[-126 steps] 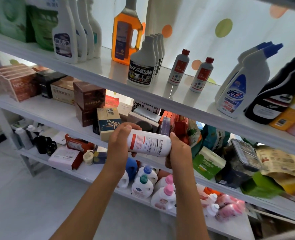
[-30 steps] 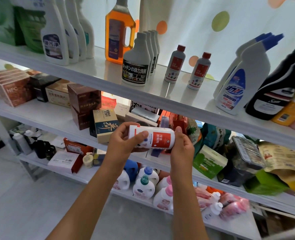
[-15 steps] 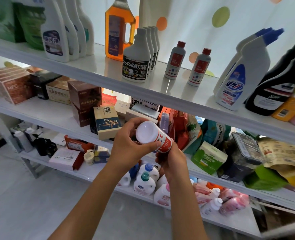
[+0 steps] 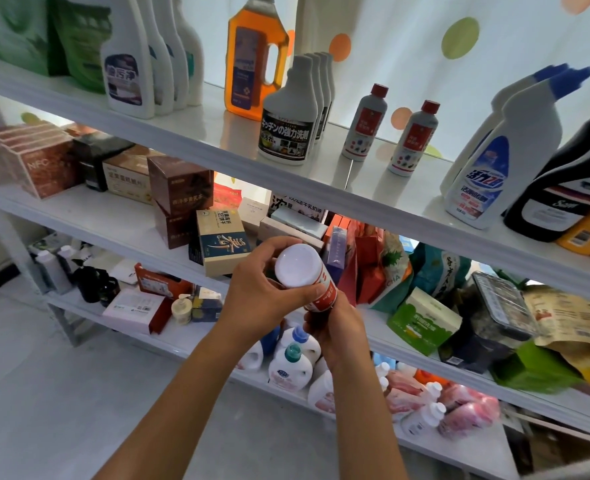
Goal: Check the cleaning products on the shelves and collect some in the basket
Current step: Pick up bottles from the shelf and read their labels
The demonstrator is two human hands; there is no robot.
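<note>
Both my hands hold a small white bottle with a red label [image 4: 298, 268] in front of the middle shelf, its round white base tipped toward me. My left hand [image 4: 257, 289] grips the bottle's base end, thumb across the label. My right hand [image 4: 336, 327] grips its lower end from below; the cap is hidden. Two matching red-capped bottles [image 4: 364, 123] stand on the top shelf [image 4: 217, 133]. No basket is in view.
The top shelf also carries white spray bottles [image 4: 127, 64], an orange jug [image 4: 255, 53], grey bottles [image 4: 288, 116] and blue-capped toilet cleaners [image 4: 504, 147]. Boxes [image 4: 179, 185] and bags crowd the middle shelf. Detergent bottles [image 4: 290, 365] stand on the lowest one. Grey floor lies at lower left.
The bottle went from lying sideways with its label facing me to tipped end-on, base toward me. My right hand slid under it. Both hands kept their hold.
</note>
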